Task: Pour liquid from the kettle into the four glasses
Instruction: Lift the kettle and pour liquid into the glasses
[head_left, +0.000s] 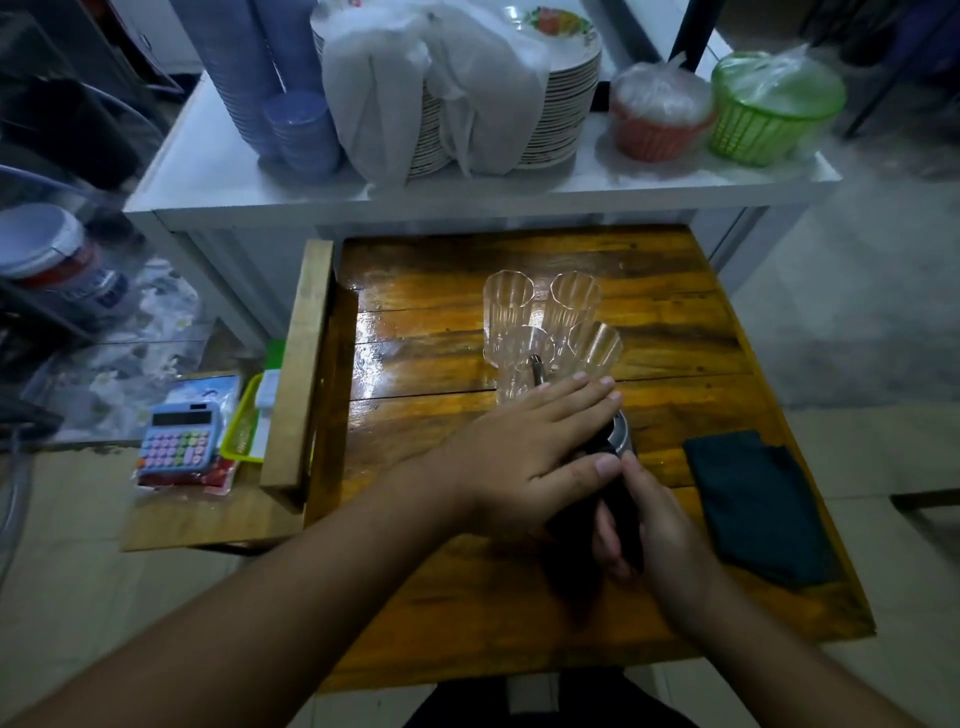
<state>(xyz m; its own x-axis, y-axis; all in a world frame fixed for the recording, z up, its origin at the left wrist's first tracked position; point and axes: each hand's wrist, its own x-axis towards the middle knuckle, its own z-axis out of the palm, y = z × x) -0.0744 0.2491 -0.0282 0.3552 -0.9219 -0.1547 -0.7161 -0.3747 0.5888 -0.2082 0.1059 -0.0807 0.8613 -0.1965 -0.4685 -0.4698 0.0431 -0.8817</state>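
Note:
Several clear ribbed glasses (563, 306) stand clustered upright near the middle of the wooden table (415, 332). The steel kettle (621, 436) with a black handle is tilted toward them, and its thin spout (536, 366) reaches over the nearest glass (519, 364). My left hand (530, 452) lies flat on the kettle's top, fingers spread, hiding most of the body. My right hand (654, 530) is wrapped around the black handle just behind it. Whether liquid is flowing cannot be made out.
A folded dark cloth (758, 504) lies on the table's right side. Behind stands a white counter (218, 171) with stacked plates (561, 104), blue cups (301, 130), and orange (654, 124) and green baskets (769, 114). A calculator (179, 436) sits on a low shelf at left.

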